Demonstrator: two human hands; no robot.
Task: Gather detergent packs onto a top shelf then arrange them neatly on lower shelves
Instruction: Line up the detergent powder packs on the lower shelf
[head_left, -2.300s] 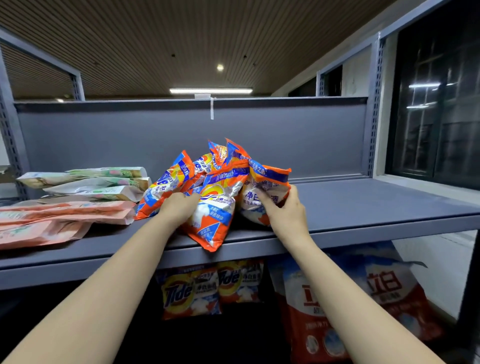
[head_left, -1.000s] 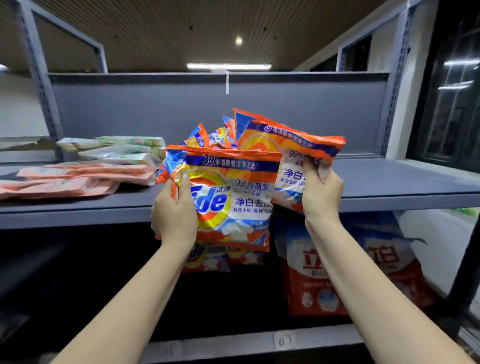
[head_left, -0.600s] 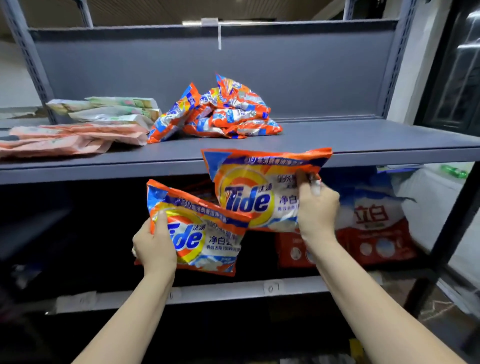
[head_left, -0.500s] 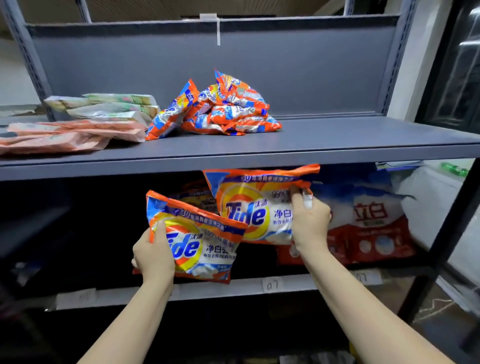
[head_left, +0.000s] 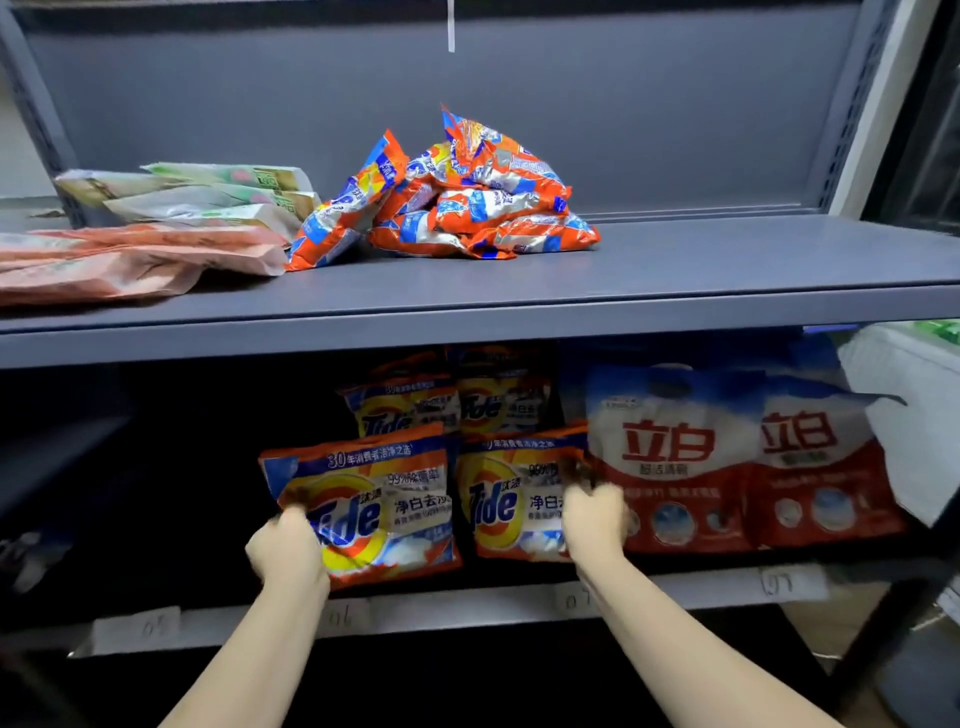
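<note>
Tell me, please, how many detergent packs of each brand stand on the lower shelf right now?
Tide packs: 4, two in front, held by the left hand and right hand, and two behind.
Red-and-white packs: 2.
Total: 6

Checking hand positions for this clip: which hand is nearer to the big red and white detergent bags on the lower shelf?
Right. The right hand grips a Tide pack right beside the red and white bags; the left hand holds another Tide pack farther left.

We hold one Tide pack (head_left: 371, 512) in our left hand (head_left: 284, 552) and another pack (head_left: 511, 501) in our right hand (head_left: 592, 519), both standing on the lower shelf (head_left: 467, 605).
</note>
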